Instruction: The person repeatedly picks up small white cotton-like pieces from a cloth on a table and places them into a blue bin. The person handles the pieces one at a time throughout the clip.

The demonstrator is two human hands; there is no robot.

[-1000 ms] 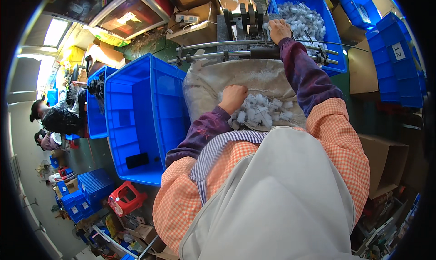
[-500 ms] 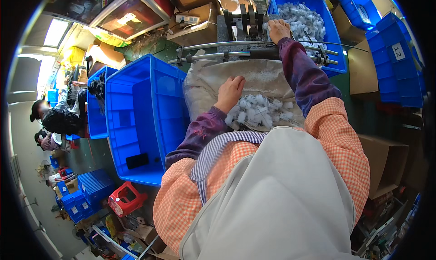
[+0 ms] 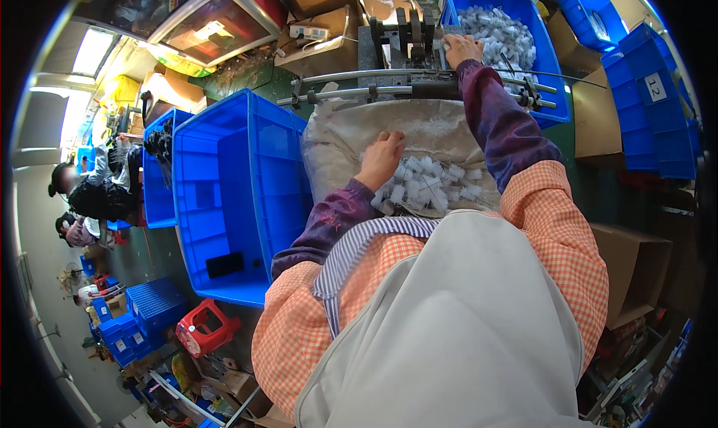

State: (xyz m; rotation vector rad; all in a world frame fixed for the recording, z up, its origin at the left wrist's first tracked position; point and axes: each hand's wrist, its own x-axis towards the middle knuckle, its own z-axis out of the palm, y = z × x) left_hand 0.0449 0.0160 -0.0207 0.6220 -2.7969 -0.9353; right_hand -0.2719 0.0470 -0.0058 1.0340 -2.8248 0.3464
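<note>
My left hand hovers over the beige cloth spread below the machine, its fingers a little apart and nothing visible in them. Beside it on the cloth lies a heap of small white translucent plastic pieces with fine bristle-like ribs. My right hand is at the right side of the dark metal machine, its fingers bent against it. Whatever those fingers hold is hidden or too small to name. Close by on the right, a blue crate contains many similar white pieces.
Two metal rails cross in front of the machine. A large blue bin with a dark flat object in it stands at left. Cardboard boxes and blue crates are at right. A red stool sits lower left; people are farther left.
The fingers of my left hand have loosened and spread slightly. My right hand has shifted very slightly at the machine's side.
</note>
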